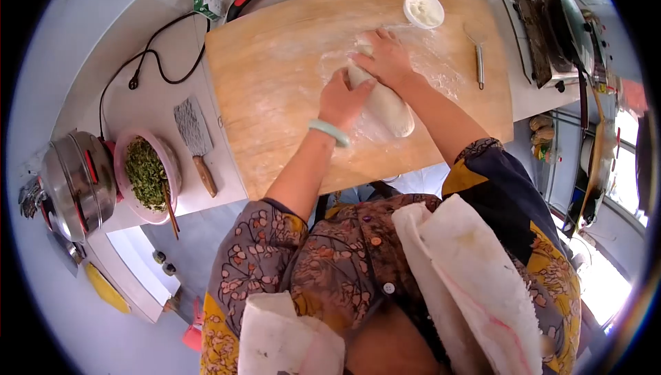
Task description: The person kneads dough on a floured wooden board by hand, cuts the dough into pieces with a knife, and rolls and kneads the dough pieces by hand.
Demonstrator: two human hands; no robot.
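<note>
A long, thick roll of pale dough point(387, 108) lies slantwise on the floured wooden board point(275, 86). My left hand point(343, 96), with a pale green bangle at the wrist, is curled against the roll's left side, thumb over the top. Farther up, my right hand point(389, 60) grips the far part of the dough, which shows between its thumb and fingers. The undersides of both hands are hidden. Beyond them stands a white bowl of flour point(424, 10). A small strainer with a metal handle point(480, 65) rests on the board's right side.
Left of the board lie a cleaver point(193, 127), a pink bowl of chopped greens point(120, 162) with chopsticks, a metal pot point(86, 182) and a black cord point(160, 65). A stove point(537, 38) with a pan point(568, 24) stands on the right.
</note>
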